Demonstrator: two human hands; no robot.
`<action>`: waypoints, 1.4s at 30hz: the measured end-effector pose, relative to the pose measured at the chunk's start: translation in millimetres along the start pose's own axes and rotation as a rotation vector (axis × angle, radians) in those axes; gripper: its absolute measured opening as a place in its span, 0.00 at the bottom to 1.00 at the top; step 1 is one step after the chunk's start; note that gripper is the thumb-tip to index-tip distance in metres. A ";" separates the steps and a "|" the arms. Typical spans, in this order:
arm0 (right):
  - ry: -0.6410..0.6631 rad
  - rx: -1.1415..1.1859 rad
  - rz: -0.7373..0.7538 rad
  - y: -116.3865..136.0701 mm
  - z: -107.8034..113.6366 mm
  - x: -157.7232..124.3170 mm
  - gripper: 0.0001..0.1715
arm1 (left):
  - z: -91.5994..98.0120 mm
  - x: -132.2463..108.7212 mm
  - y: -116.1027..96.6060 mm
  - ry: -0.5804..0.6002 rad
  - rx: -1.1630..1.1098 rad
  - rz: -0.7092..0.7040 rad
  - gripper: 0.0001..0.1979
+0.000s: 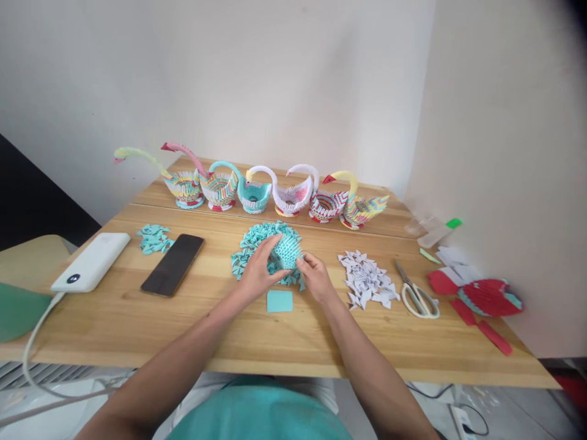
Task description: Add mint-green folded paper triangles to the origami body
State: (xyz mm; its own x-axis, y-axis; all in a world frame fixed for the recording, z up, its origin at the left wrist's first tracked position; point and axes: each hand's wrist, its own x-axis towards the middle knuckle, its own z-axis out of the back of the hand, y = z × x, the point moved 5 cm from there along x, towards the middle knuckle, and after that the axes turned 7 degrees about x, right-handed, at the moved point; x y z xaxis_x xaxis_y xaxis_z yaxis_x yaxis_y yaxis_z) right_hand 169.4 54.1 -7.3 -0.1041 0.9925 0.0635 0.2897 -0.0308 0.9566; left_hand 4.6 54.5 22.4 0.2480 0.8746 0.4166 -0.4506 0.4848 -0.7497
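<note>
A round turquoise body of interlocked folded-paper pieces [288,249] is held between both hands above the middle of the table. My left hand [261,269] curves around its left side, with the thumb along the near edge. At its right rim, the fingers of my right hand [314,275] are pinched together; a small piece between them cannot be made out. Behind and under the hands spreads a heap of loose turquoise folded-paper pieces [257,235]. Just in front lies a flat turquoise paper sheet [279,301].
Several finished paper swans [254,197] line the back. On the right are white folded pieces [367,278], scissors [417,296], red paper strips [494,338] and a red paper model [488,297]. Leftward lie a phone [173,266], a cabled power bank [94,261] and a small turquoise pile [155,238].
</note>
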 end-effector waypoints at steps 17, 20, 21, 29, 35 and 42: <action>-0.001 0.166 0.078 6.5 -4.0 0.8 0.23 | -5.2 1.4 12.5 -0.017 -0.473 0.247 0.41; -0.035 0.170 0.140 14.8 -2.8 0.3 0.24 | -12.3 2.7 20.0 0.018 -0.929 0.446 0.36; -0.041 0.169 0.163 17.2 -2.4 0.1 0.24 | -14.6 3.1 21.6 0.039 -1.039 0.498 0.32; -0.073 0.177 0.186 18.1 -0.9 0.2 0.23 | -21.9 3.7 27.4 0.154 -1.313 0.701 0.27; -0.066 0.178 0.177 17.5 -0.9 -0.6 0.22 | -19.2 4.3 22.1 0.180 -1.337 0.700 0.33; -0.075 0.177 0.169 14.7 0.7 0.7 0.21 | -17.8 3.5 20.1 0.184 -1.337 0.723 0.35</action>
State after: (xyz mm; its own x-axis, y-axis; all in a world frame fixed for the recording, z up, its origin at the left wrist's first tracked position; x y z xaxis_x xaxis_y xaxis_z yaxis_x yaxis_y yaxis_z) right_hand 174.2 54.4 6.7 0.0290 0.9813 0.1904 0.4595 -0.1823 0.8693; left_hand 11.7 67.4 -0.4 0.4666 0.8562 -0.2218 0.5356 -0.4731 -0.6995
